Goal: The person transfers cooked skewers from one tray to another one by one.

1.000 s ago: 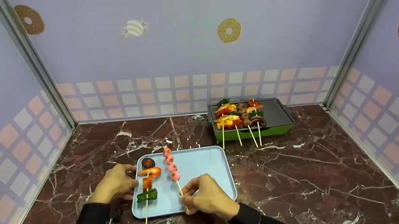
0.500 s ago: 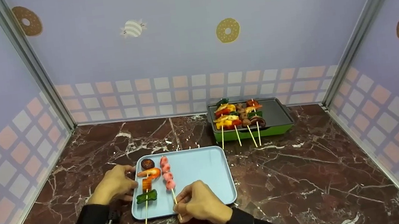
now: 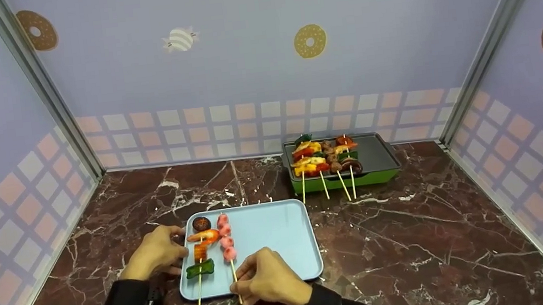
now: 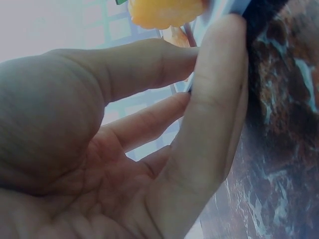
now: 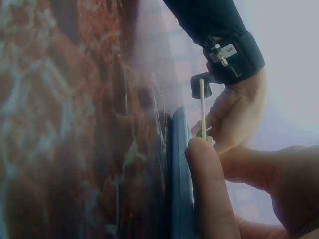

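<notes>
In the head view, a pale blue tray lies on the marble-patterned counter. My left hand grips its left edge, thumb and fingers meeting at the rim in the left wrist view. Between thumb and fingers, my right hand pinches the stick of a skewer of pink balls. This skewer lies over the tray's left half, its stick end past the front rim. Left of it lies a mixed skewer with a dark round piece, a shrimp, an orange piece and green pepper, its stick also overhanging the front.
Behind and to the right, a green grill with a dark top plate stands near the back wall. Several loaded skewers lie on its left half, sticks jutting over the front. Patterned walls enclose the counter at back and sides.
My right hand has brought the pink-ball skewer left and toward me, so it now lies beside the mixed skewer, nearly parallel. My left hand has kept its place at the tray's edge.
</notes>
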